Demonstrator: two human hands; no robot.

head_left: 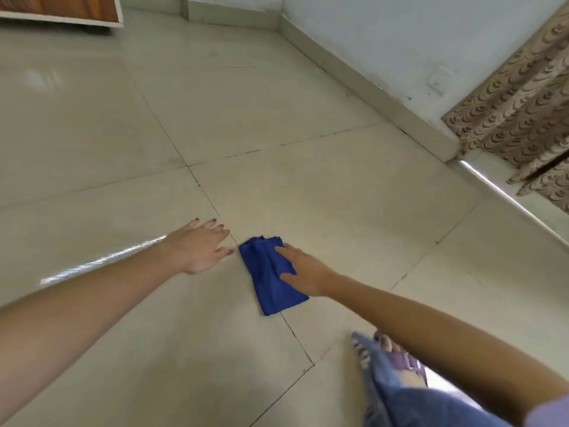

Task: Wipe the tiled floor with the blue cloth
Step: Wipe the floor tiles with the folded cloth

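On my feed, the folded deep-blue fabric cloth (pixel 271 275) lies flat on the glossy beige tiled floor (pixel 308 87), straddling a dark grout line between two tile corners. The right hand (pixel 303 271) presses on the cloth's right edge with straight fingers, gripping nothing. The left hand (pixel 197 249) is spread with its fingers apart just left of the cloth, thumb tip almost at its far corner; whether the palm touches the tile I cannot tell.

- One head-worn camera looks forward and steeply down at the blue cloth (pixel 269 282), which lies near, just below frame centre.
- Beyond the blue cloth, the tilted wide-angle view takes in tiled floor (pixel 246 103) up to the skirting (pixel 369 97).
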